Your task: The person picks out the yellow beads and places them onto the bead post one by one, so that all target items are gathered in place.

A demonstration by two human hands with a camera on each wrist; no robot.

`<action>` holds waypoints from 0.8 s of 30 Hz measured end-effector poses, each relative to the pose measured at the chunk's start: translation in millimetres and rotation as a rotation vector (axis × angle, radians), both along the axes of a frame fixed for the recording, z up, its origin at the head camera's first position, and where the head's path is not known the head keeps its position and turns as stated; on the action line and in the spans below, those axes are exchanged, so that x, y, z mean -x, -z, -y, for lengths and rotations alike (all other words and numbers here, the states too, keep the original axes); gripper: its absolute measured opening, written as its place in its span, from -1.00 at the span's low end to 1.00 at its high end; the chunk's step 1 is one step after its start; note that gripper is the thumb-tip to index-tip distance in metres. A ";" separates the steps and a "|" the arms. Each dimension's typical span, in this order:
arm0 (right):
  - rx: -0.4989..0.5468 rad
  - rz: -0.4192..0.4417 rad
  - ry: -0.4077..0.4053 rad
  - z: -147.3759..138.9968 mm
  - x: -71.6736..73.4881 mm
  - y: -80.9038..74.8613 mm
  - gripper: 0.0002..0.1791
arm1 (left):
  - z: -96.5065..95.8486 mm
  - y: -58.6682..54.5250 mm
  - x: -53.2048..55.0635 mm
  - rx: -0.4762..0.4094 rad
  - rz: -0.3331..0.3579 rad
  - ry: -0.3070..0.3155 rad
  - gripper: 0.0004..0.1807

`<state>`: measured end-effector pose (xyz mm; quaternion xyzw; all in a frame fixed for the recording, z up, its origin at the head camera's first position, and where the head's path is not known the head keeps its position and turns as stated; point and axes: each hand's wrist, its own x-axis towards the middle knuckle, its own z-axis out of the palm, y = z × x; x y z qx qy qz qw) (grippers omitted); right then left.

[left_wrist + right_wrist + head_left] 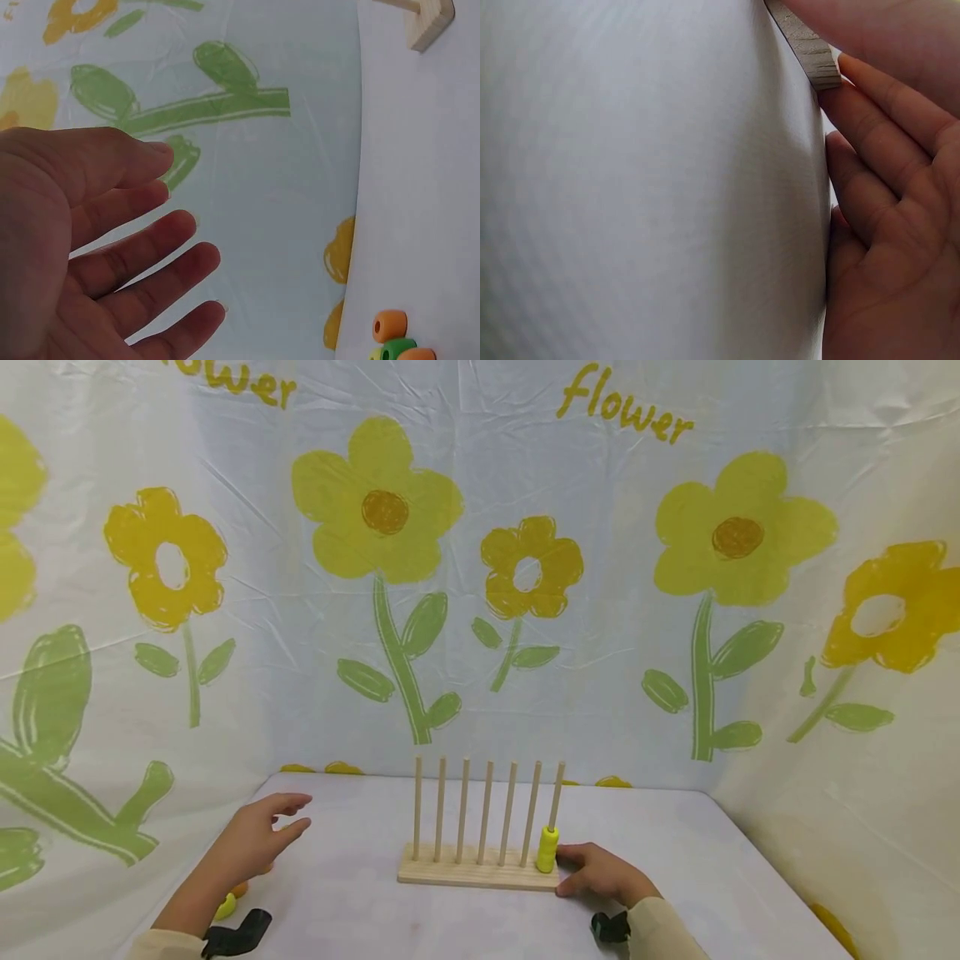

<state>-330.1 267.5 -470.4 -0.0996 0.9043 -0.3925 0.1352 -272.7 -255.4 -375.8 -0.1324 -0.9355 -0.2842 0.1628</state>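
A wooden stand point(480, 875) with a row of upright pegs is on the table. Yellow beads point(547, 850) are stacked on its rightmost peg. At the right end of the base, my right hand point(600, 872) holds the wood, thumb towards the front and fingers behind; the right wrist view shows the fingertips against the corner of the base point(817, 64). My left hand point(258, 835) hovers at the left with fingers spread and nothing in them. Below it lie loose beads, among them an orange bead point(390, 325) and a green bead point(396, 349), partly hidden by the arm.
A white cloth with printed flowers hangs behind the table point(345, 860) and along both sides. Black wrist mounts point(238, 933) are strapped on both arms. The loose beads lie near the table's left edge.
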 end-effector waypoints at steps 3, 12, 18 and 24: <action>-0.003 -0.004 0.000 -1.5 1.0 1.4 -0.21 | 7.6 2.3 0.0 0.008 0.029 -0.002 -0.53; 0.016 0.008 0.000 -1.9 3.4 4.5 -0.18 | 28.6 8.4 1.1 0.039 0.189 -0.071 -0.31; 0.011 0.017 0.009 -1.1 4.3 6.1 -0.19 | 40.4 14.5 3.1 0.051 0.263 -0.112 -0.38; 0.005 0.020 0.021 -1.0 4.5 6.0 -0.18 | 51.4 19.8 1.4 0.057 0.316 -0.132 -0.29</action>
